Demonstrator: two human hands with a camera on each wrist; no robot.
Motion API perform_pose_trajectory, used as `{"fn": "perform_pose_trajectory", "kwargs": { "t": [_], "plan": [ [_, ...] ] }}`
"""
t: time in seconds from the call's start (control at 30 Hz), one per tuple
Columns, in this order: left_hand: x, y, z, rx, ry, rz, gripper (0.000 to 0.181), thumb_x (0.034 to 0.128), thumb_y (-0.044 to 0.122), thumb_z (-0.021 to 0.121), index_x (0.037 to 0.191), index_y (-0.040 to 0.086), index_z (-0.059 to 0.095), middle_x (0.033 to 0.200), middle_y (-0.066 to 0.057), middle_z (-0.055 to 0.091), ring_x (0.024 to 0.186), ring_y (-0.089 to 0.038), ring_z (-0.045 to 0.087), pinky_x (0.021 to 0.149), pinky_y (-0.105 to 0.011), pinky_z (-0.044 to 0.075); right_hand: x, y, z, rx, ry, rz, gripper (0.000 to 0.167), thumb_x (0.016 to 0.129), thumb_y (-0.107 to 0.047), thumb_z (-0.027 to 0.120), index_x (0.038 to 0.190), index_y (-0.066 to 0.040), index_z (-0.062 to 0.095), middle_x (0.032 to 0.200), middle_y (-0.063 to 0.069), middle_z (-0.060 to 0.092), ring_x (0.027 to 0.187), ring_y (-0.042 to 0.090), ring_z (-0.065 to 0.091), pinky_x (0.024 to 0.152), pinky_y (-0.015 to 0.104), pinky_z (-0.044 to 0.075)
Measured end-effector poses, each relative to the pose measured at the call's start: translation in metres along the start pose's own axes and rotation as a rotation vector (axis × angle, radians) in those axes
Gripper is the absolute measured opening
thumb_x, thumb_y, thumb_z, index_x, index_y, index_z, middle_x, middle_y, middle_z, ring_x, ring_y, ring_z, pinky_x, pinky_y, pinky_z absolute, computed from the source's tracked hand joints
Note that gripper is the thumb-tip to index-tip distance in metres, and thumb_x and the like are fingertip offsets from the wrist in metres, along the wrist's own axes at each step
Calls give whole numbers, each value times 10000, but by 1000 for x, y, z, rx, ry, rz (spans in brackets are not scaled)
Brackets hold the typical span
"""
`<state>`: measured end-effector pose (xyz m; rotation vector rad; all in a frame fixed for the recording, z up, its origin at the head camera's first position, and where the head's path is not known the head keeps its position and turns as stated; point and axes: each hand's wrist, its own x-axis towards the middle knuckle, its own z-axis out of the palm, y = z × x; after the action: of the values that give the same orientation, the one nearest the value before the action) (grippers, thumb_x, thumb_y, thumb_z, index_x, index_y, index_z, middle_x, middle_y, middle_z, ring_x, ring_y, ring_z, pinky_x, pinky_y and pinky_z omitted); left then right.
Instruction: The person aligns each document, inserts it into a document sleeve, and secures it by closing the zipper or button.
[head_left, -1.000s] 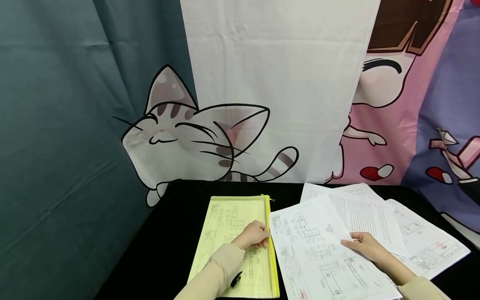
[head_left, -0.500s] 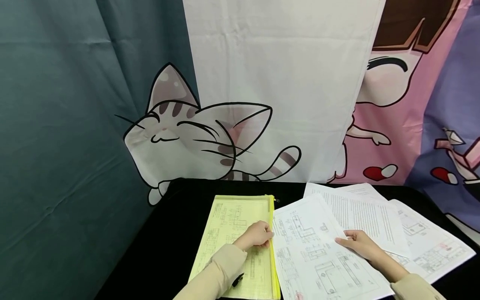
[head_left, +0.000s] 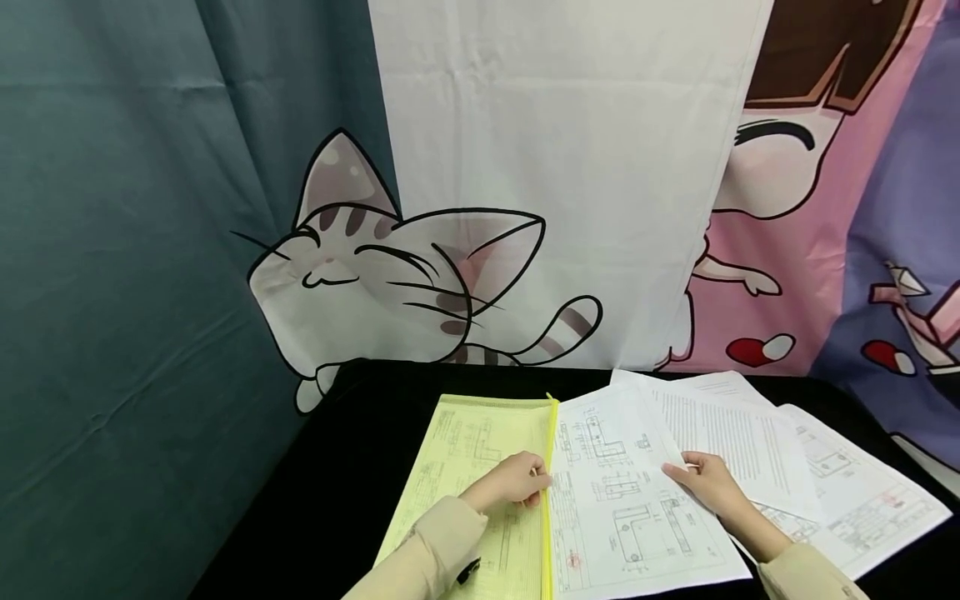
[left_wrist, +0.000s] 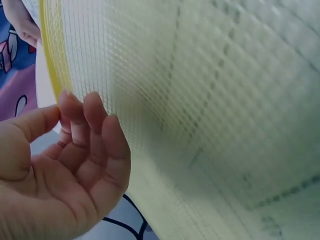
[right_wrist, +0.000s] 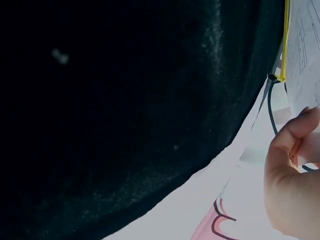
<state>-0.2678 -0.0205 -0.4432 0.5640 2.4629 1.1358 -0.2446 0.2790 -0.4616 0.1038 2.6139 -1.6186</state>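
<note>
A yellow mesh zip folder [head_left: 457, 450] with drawings showing through it lies at the middle of the black table. My left hand [head_left: 513, 479] pinches its yellow right edge between thumb and fingers; the left wrist view shows the mesh [left_wrist: 225, 100] lifted beside the fingertips. Just to the right is a white sheet with technical drawings [head_left: 622, 533], its left side meeting the folder's edge. Whether that side is inside the folder I cannot tell. My right hand [head_left: 705, 483] pinches the sheet's right edge, thumb on top. In the right wrist view, the sheet's far face [right_wrist: 305, 50] shows only partly.
More white papers lie behind and right of my right hand, one text page [head_left: 735, 442] and one drawing sheet [head_left: 862, 492]. A small black object [head_left: 468, 571] sits by the left sleeve. A printed curtain [head_left: 570, 167] hangs behind the black table [head_left: 300, 517].
My right hand has moved left with the drawing sheet, bringing its left side against the folder's edge. The left hand keeps its pinch, and the folder's edge has shifted slightly right.
</note>
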Motion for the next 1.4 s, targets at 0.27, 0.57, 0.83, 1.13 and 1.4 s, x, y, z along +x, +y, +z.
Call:
{"fn": "perform_pose_trajectory", "kwargs": {
  "t": [0.27,0.57,0.83,1.13,1.4],
  "plan": [
    [3,-9,-10,-72,-101,47,245,964,151,527,753,32,565,572,-39,535,547,-179,565,479,-224,416,-4,-1,3,-23,24,-38,299,926,-83,562,1083,168,517,692,94,681,503,158,635,459,279,537],
    [4,-12,-12,-110,-150,42,252,987,162,481,779,31,541,610,-24,502,594,-147,537,515,-225,414,-6,-8,-5,-73,46,-87,384,938,-100,553,1139,221,491,715,129,689,481,114,613,440,259,521],
    [4,-16,-17,-223,-201,44,256,1006,145,438,789,30,509,621,-26,454,598,-166,496,528,-251,319,-6,-8,1,-75,92,-181,223,913,-40,576,991,168,570,619,114,663,412,81,575,390,248,488],
    [6,-19,-20,-215,-262,51,260,1017,146,406,792,42,486,650,-19,446,608,-161,463,535,-253,290,-6,-6,-5,-108,93,-137,257,914,-70,580,1022,163,570,632,92,663,430,84,570,405,244,492],
    [10,-20,-18,-226,-280,45,261,1015,147,408,782,61,489,653,-4,436,592,-154,431,516,-244,263,-9,-6,-7,-102,89,-117,291,921,-85,576,1047,176,558,641,87,668,434,90,580,407,241,494]
  ]
}}
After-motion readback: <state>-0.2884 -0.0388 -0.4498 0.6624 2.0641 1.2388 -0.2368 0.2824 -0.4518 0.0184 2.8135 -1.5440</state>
